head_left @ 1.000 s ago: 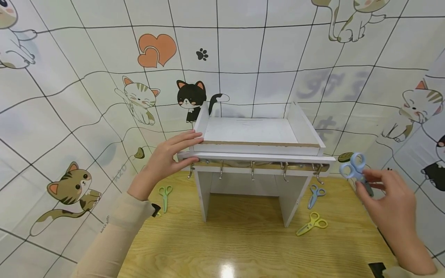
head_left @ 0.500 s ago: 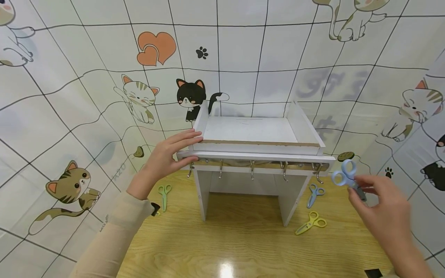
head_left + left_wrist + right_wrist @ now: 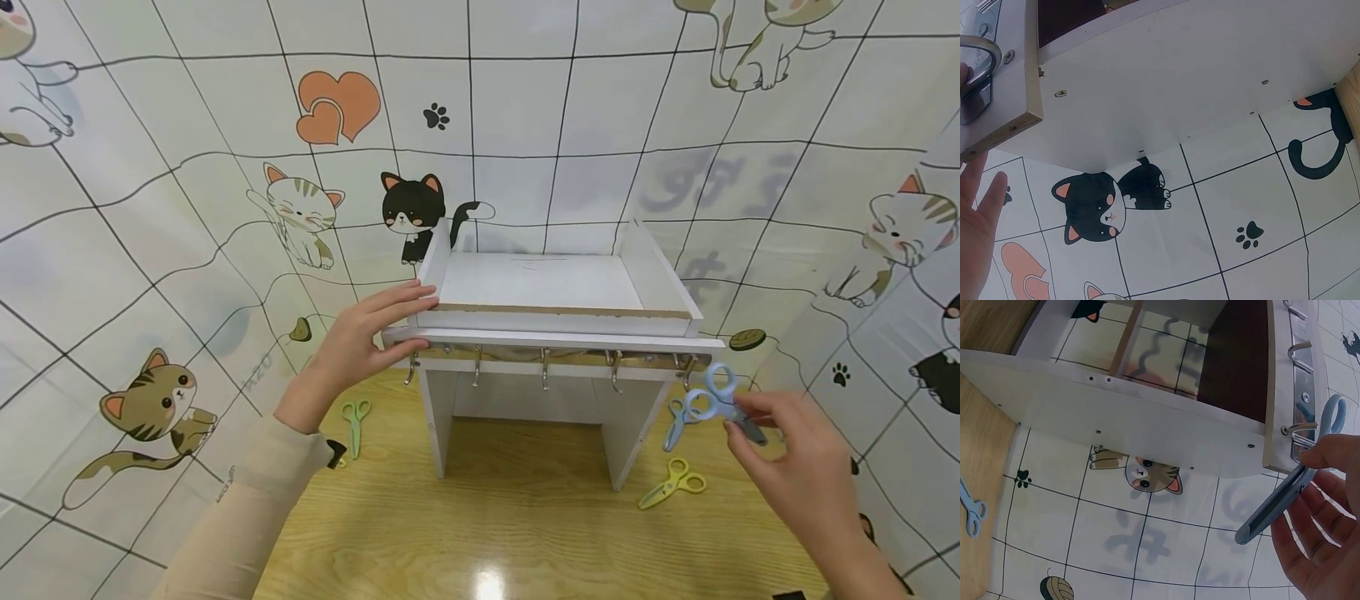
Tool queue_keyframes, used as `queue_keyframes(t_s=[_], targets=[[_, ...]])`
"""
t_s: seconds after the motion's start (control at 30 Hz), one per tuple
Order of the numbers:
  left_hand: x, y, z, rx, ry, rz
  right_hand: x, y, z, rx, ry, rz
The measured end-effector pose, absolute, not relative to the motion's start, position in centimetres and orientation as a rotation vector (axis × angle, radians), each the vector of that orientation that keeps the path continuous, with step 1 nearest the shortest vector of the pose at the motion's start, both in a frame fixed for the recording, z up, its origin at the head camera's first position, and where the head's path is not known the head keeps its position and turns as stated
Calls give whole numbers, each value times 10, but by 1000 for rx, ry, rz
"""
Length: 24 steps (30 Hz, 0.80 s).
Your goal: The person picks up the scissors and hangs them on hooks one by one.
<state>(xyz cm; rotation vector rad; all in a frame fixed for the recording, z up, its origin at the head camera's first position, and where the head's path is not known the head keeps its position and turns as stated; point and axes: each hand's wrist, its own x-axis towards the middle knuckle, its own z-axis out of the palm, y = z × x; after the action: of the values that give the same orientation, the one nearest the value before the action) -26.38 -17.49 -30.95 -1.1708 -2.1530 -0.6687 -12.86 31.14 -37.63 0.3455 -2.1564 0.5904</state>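
Observation:
My right hand (image 3: 806, 458) pinches a pair of light-blue scissors (image 3: 726, 407) by the dark blade end, finger loops pointing up and left. In the right wrist view the scissors (image 3: 1272, 506) lie between thumb and fingers, beside the end hook (image 3: 1302, 427) of a metal hook rail. The rail runs along the front of a small white shelf (image 3: 558, 323); its several hooks (image 3: 545, 371) carry nothing. My left hand (image 3: 367, 329) rests on the shelf's left corner, fingers extended on the upper side and thumb along the ledge. Part of this hand is cut off in the left wrist view.
On the wooden table (image 3: 510, 533), blue scissors (image 3: 675, 429) and yellow scissors (image 3: 672, 483) lie right of the shelf, green scissors (image 3: 356, 427) left of it. A cat-printed sheet (image 3: 517, 108) surrounds the table at the back and sides.
My right hand has carried the light-blue scissors left and downward, closer to the shelf's right-hand hook. My left hand has stayed on the shelf corner.

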Motion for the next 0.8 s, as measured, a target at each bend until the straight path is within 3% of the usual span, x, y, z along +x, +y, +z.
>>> queue_keyframes(t_s=[0.8], targets=[[-264,-174,-310,-1168,-2145,-682,-132,308,-400,392,-2239,552]])
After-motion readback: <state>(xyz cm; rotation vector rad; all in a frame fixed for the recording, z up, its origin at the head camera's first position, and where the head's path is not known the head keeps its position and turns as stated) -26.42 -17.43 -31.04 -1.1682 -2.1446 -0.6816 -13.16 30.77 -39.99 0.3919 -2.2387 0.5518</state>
